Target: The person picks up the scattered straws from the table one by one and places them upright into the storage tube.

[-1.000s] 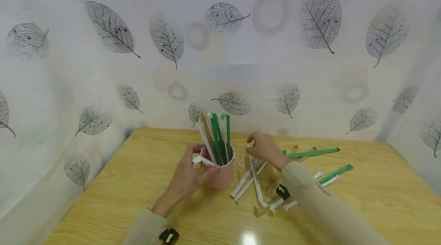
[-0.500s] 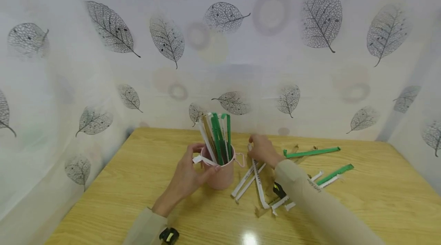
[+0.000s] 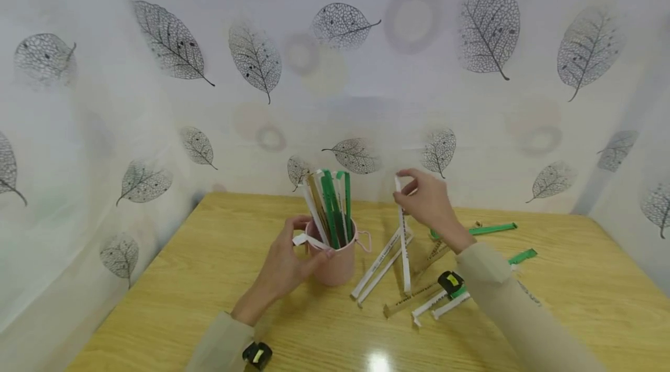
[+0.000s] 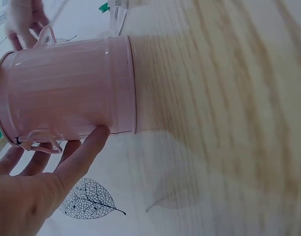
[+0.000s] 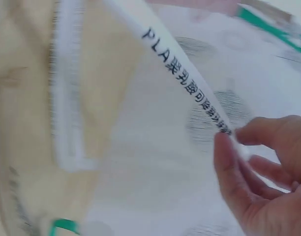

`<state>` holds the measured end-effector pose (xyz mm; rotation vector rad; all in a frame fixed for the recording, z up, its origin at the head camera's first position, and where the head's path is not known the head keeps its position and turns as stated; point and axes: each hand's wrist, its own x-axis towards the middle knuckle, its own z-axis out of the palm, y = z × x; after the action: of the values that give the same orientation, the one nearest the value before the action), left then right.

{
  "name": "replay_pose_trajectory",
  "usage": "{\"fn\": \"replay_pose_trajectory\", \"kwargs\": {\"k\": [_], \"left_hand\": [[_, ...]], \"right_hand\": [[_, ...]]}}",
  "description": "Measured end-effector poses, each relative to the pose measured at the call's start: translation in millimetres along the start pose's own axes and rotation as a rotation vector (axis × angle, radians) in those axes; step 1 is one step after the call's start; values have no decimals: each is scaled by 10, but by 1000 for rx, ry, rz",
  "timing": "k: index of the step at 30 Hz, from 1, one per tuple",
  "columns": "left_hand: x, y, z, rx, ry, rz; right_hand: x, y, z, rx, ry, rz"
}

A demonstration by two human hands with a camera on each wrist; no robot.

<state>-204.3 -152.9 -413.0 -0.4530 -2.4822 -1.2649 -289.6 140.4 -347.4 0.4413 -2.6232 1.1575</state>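
Note:
My left hand (image 3: 285, 264) grips a pink metal cup (image 3: 335, 270) standing upright on the table, thumb at the near side and fingers round the left. In the left wrist view the cup (image 4: 76, 88) shows two small wire handles. Several paper-wrapped straws, white, brown and green (image 3: 328, 203), stand in it. One bent white wrapped straw (image 3: 309, 240) lies over the rim beside my left hand. Right of the cup, my right hand (image 3: 429, 200) pinches the upper end of a white wrapped straw (image 3: 405, 256), which hangs down. Black print runs along that straw (image 5: 182, 71) in the right wrist view.
Several more wrapped straws lie scattered on the wooden table (image 3: 220, 256): white ones (image 3: 377, 264) right of the cup, a brown one (image 3: 413, 300) nearer me, and a green one (image 3: 494, 228) farther back. A leaf-print curtain (image 3: 361, 70) hangs behind the table.
My right hand has risen and moved right, lifting the white wrapped straw from a slanted pose to nearly upright. My left hand and the cup have stayed in place.

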Motion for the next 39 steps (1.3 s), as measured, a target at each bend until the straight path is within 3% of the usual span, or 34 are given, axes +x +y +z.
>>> {"fn": "replay_pose_trajectory", "kwargs": {"k": [6,11,17,26,39], "left_hand": [[19,3,12,-7,-9,-20],[25,2,12,-10,-17,-31],[31,1,4,-7,-14,-35],[23,-11,3,-7,-23,-22],[28,-12,1,-2,-25,-28]], "right_hand": [[-40,-275,-292,95,284,-226],[-43,-511,-356,242,399,-408],[-69,-753,-297,354,449,-579],[-25,-894,-208,525,499,-670],[25,-897,21,389,442,-744]]}}
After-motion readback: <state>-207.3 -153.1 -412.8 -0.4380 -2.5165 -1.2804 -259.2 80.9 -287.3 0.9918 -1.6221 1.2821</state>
